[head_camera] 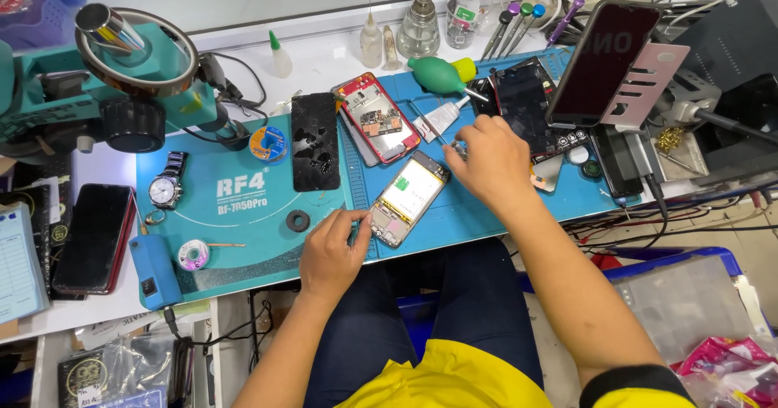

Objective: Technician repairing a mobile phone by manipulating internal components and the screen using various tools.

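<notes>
- Mat (243,238): a teal repair mat covers the bench middle; all the work lies on it.
- Microscope (121,68): a teal one stands at 10 o'clock of the mat, its ring above the top left corner.
- Stand phone (604,59): a dark phone leans on a pink holder at 2 o'clock, well apart from the hands.
- Open phone (408,197): it lies back off, at the mat's centre, tilted with its top toward 1 o'clock; battery and board show.
- Red phone (379,118): also opened, just beside it at 11 o'clock.
- Cracked screen (314,140): a black panel at 10 o'clock of the open phone, lying flat.
- Left hand (332,250): at 7 o'clock of the open phone, fingers curled, thumb and fingertips pinching its lower left edge to steady it.
- Right hand (490,161): at 2 o'clock of it, loosely closed on a thin tool (433,130) whose tip points toward 10 o'clock; the grip itself is partly hidden.
- Step, as I judge it: work inside the open phone, near its top end.
- Next move calls for a firm hold from the left hand and a light, exact placing of the tool tip, so nothing on the board is scraped.
- Watch (166,187): lies at 9 o'clock on the mat, untouched.
</notes>
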